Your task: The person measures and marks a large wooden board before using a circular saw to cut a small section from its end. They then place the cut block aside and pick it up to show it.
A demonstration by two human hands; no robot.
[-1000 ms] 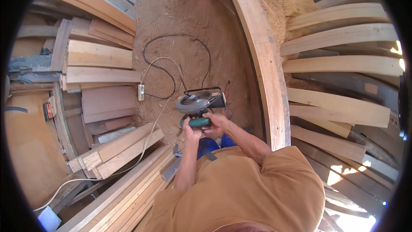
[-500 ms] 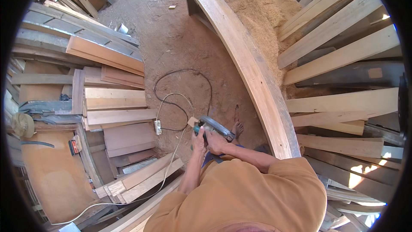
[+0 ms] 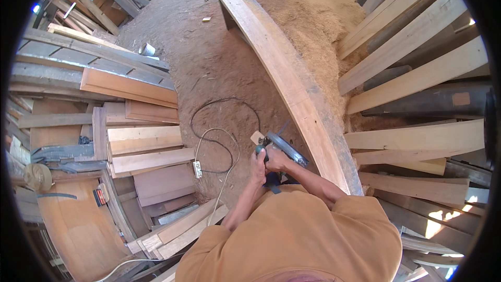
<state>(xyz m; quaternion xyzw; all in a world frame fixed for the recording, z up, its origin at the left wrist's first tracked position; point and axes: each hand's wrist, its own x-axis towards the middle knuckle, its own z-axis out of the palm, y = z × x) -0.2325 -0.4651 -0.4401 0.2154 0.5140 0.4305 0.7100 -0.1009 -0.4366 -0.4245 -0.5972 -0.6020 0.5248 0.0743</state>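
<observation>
Both of my hands are on a corded power tool that looks like a circular saw, with a green body and a dark rounded guard. My left hand is closed round its green handle on the left side. My right hand grips it just behind the guard, the fingers partly hidden. The saw is held in front of my body, left of the near end of a long pale board. That board lies along a darker, worn plank. A small tan flat piece shows at the saw's left side.
A dark cable loops over the dirt floor beside a white socket strip and its pale cord. Stacked boards fill the left; several long planks lean at the right. Sawdust is heaped beyond the bench.
The saw and both hands have moved to the right, closer to the long board. My view has shifted slightly, and both hands have kept their grip.
</observation>
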